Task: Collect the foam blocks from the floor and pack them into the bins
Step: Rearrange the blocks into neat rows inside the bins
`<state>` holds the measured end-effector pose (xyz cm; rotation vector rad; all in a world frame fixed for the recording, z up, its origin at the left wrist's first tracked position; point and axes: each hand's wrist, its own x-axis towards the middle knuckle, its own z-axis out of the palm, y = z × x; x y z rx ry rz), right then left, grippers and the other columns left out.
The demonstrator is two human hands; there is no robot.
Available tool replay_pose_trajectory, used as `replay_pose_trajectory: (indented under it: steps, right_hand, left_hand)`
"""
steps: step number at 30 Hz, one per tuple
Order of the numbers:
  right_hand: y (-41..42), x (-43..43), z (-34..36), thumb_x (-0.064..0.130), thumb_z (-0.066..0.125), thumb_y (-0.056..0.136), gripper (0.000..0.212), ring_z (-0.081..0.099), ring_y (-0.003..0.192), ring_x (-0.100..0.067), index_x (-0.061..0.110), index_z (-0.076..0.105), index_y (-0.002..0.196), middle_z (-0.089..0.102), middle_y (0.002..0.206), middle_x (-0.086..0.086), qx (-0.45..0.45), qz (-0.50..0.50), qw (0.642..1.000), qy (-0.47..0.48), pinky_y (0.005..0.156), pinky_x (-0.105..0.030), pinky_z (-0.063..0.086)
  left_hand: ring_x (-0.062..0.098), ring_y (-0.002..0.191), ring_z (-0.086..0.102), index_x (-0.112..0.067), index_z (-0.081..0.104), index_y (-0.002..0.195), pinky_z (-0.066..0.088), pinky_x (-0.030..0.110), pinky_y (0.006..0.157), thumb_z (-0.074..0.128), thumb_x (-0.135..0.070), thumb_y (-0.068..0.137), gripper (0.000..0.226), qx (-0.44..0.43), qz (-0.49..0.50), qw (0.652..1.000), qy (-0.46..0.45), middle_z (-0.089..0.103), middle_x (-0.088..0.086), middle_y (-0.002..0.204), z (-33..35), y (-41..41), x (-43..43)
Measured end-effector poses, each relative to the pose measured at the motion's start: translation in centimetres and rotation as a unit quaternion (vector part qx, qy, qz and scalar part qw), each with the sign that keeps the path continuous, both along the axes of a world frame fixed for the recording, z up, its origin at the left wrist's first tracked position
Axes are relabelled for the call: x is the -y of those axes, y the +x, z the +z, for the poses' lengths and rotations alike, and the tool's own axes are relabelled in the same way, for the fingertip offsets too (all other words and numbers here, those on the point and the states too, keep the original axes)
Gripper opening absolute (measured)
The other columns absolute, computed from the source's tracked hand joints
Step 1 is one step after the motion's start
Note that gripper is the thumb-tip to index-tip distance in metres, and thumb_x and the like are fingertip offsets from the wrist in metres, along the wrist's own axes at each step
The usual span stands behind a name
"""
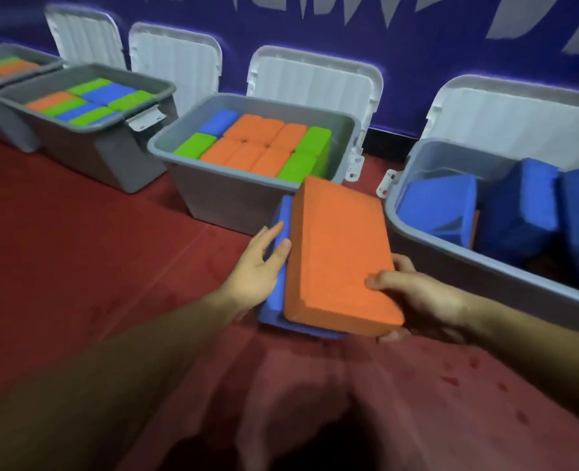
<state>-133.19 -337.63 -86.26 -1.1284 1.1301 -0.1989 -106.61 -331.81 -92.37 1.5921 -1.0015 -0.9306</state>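
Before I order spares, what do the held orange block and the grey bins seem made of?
Orange block: likely foam, matte, with a finely grainy face and rounded edges. Grey bins: probably moulded plastic, smooth, faintly shiny, thin rolled rims.

Orange block (340,256) lies tilted atop a blue block (274,302), near block-filled grey bins (227,202).

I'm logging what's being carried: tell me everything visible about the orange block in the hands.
The orange foam block is a flat rectangular slab, matte and finely grainy, with rounded edges. It is held tilted, broad face up, stacked on a blue block. The right hand grips its near right corner, thumb on top; the left hand touches its left edge.
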Motion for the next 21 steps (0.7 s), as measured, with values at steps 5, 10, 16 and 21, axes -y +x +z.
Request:
replay_pose_trajectory:
  steps: [5,10,16,21]
  right_hand:
    - [0.9,-3.1,-6.6,0.041,0.079,0.053,0.088,0.071,0.09,-0.031,0.043,0.041,0.132,0.064,0.124,-0.008,-0.051,0.024,0.995,0.086,0.066,-0.051,0.06]
    - [1.8,-4.1,-7.9,0.039,0.079,0.06,0.1,0.064,0.112,-0.029,0.044,0.023,0.143,0.054,0.131,0.002,-0.131,0.035,0.989,0.059,0.08,-0.06,0.059]
    - [4.2,-3.3,-6.6,0.058,0.077,0.077,0.081,0.064,0.103,-0.028,0.023,0.037,0.138,0.06,0.125,-0.004,-0.234,0.147,0.961,-0.015,0.078,-0.044,0.058]
    - [5.3,-2.7,-5.3,0.03,0.064,0.092,0.023,0.059,0.077,-0.023,0.009,0.069,0.1,0.064,0.099,-0.009,-0.241,0.15,0.952,-0.112,0.065,-0.035,0.054]
  left_hand:
    - [-0.001,0.146,0.027,-0.023,0.031,0.159,0.015,0.028,0.125,0.037,-0.084,0.082,0.098,0.02,-0.067,0.992,0.107,0.031,-0.012,0.161,-3.4,-1.8,-2.7]
    - [0.005,0.141,0.041,-0.043,0.021,0.158,0.027,0.039,0.123,0.045,-0.102,0.063,0.115,0.003,-0.104,0.979,0.176,0.04,-0.018,0.156,-6.8,-2.4,-3.7]
    - [0.015,0.149,0.029,-0.03,0.005,0.162,0.022,0.035,0.124,0.051,-0.081,0.082,0.106,0.112,-0.116,0.969,0.187,0.024,-0.002,0.165,-5.2,-0.4,-2.8]
    - [0.022,0.153,0.023,-0.035,0.013,0.161,0.02,0.038,0.124,0.045,-0.069,0.094,0.081,0.245,-0.109,0.947,0.179,0.019,0.004,0.167,-4.4,0.0,-1.3]
